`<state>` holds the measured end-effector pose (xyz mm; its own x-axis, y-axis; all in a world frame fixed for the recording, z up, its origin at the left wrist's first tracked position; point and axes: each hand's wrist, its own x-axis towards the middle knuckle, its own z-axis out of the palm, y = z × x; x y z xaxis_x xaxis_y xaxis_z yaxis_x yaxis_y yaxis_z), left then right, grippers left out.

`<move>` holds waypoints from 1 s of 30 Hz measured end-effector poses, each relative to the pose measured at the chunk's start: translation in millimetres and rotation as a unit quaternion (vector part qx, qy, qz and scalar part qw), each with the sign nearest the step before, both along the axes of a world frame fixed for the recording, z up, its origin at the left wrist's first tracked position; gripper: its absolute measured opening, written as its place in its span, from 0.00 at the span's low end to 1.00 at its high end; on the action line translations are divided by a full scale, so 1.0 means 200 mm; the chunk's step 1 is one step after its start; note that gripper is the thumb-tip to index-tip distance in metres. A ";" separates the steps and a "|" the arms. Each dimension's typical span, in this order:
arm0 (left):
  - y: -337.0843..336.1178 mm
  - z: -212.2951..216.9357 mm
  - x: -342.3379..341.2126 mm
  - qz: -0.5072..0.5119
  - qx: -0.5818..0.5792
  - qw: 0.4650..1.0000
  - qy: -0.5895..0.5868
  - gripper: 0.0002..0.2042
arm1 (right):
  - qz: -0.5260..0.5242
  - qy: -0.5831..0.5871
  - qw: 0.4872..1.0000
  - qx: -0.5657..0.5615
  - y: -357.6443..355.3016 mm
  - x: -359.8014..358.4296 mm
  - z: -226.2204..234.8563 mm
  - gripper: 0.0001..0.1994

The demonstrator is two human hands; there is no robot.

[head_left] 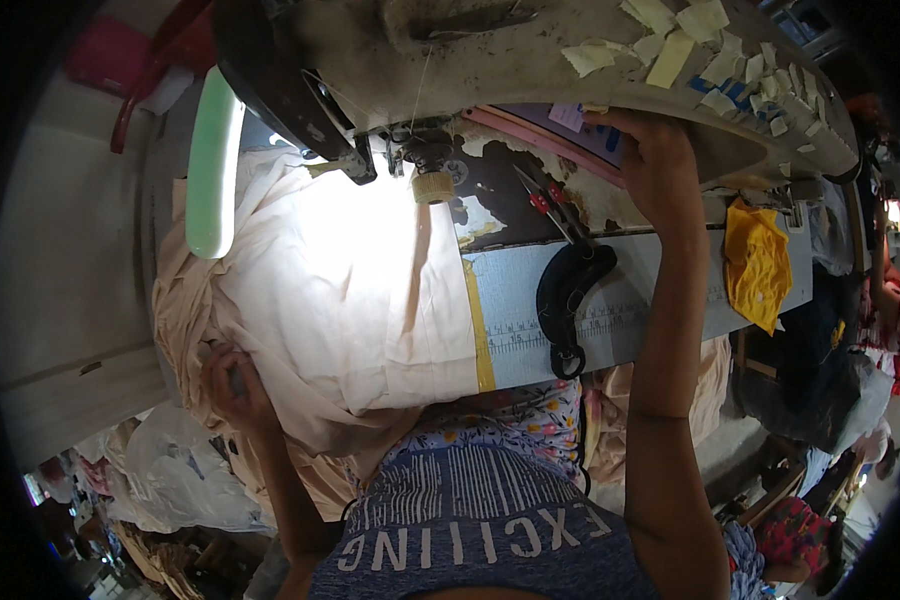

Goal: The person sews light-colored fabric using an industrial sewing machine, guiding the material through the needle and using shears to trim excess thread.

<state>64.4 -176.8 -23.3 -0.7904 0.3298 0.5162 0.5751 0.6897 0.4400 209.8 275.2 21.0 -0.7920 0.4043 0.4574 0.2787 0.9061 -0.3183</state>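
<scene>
My left hand is closed on the gathered left edge of a large beige cloth, its fingers curled into the folds. The cloth lies over the left of the sewing table and hangs toward my lap, brightly lit under the needle area. My right hand reaches beneath the arm of the sewing machine. Its curled fingers lie at the right end of a flat purple and pink book-like thing; what they close on is partly hidden.
Small scissors with red handles and a black curved tool with a ring lie right of the cloth. A yellow cloth hangs at the table's right end. A green-edged lamp stands left. Paper scraps stick to the machine.
</scene>
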 end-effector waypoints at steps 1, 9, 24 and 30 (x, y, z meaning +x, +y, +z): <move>0.00 0.00 0.00 0.001 0.002 1.000 -0.001 0.01 | 0.002 -0.005 1.000 0.005 0.00 0.00 0.00 0.18; 0.00 -0.01 0.00 0.015 0.012 1.000 -0.014 0.01 | -0.017 -0.011 1.000 0.015 -0.02 -0.01 -0.01 0.20; 0.00 -0.01 0.00 0.011 0.009 1.000 0.001 0.02 | -0.031 0.044 0.998 0.013 0.00 0.00 0.02 0.16; 0.00 -0.01 0.00 0.000 0.021 1.000 -0.004 0.02 | -0.044 0.016 0.998 -0.051 -0.04 0.00 0.08 0.11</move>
